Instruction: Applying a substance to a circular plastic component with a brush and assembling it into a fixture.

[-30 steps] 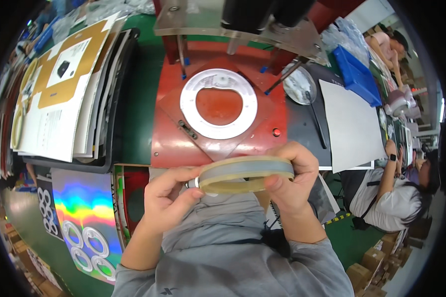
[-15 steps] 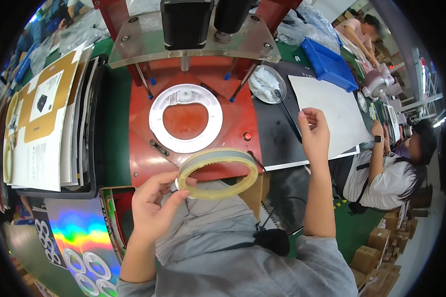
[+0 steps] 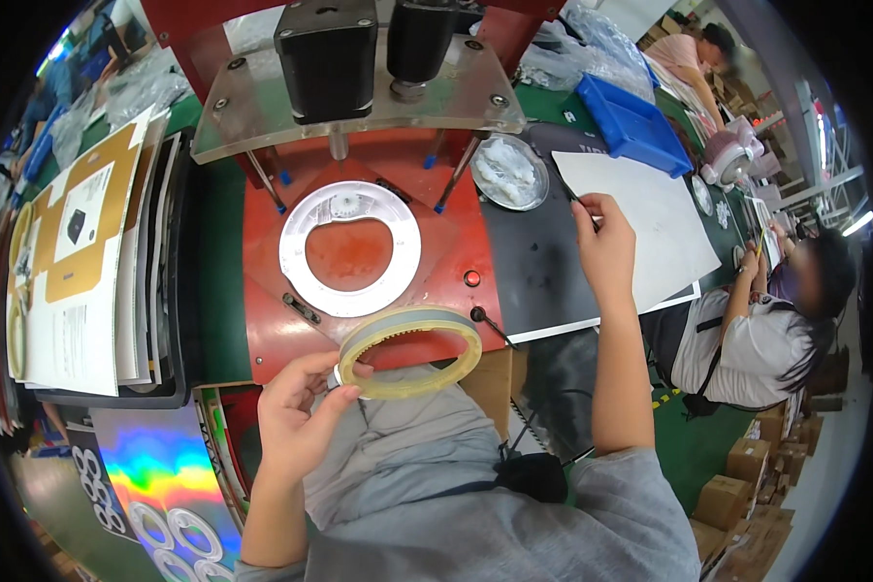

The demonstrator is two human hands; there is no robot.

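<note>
Open gap over black mat (image 3: 543,257), between red base (image 3: 446,257) and right grip (image 3: 606,242); posts (image 3: 459,173) obstructing base's rear

yellowish ring (image 3: 409,391) (grey band (image 3: 403,321) outside) in the left grip (image 3: 296,412), dark stick (image 3: 570,193) in the right grip (image 3: 607,247)

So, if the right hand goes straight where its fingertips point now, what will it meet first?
The right hand would probably first meet the round dish holding white material, to its left; the hand's height is unclear, so it might pass over.

Ring (image 3: 409,318) in left hand (image 3: 301,403) before press base (image 3: 451,252), cardboard stack (image 3: 68,262) left, dish (image 3: 530,202) right, tray (image 3: 633,126) farther right
</note>
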